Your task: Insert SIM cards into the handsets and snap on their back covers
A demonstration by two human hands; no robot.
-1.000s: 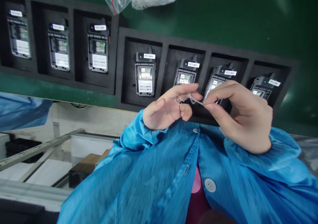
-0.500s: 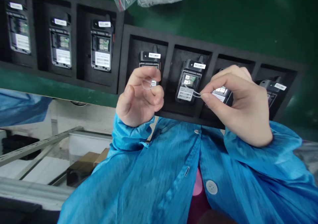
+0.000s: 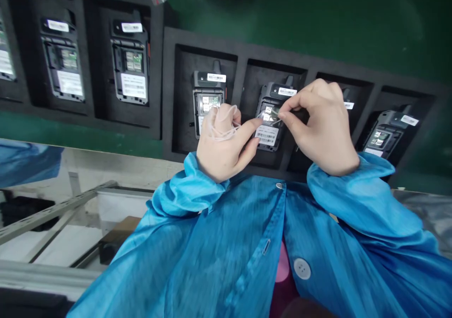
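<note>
Translucent, thread-thin elastic band (image 3: 226,131) is stretched between the two hands. Its long axis lies close to the 9-to-3 o'clock line, rising slightly toward 3. The left hand (image 3: 222,148) has its fingers curled, several turns of the elastic band are looped around them, and the thumb reaches out toward 3 o'clock along the strand. The right hand (image 3: 319,130), at 3 o'clock from the left, has thumb and forefinger pinched shut on the other end. That pinch sits over the open back of a black handheld radio handset (image 3: 272,97), which lies lengthwise on the 12-to-6 line in a pocket of the black foam tray (image 3: 243,73). The band therefore crosses it almost square. The right fingertips are the nearer to this handset; whether they touch it cannot be told. A second black handset (image 3: 206,92) lies one pocket toward 9 o'clock, just behind the left hand's knuckles.
</note>
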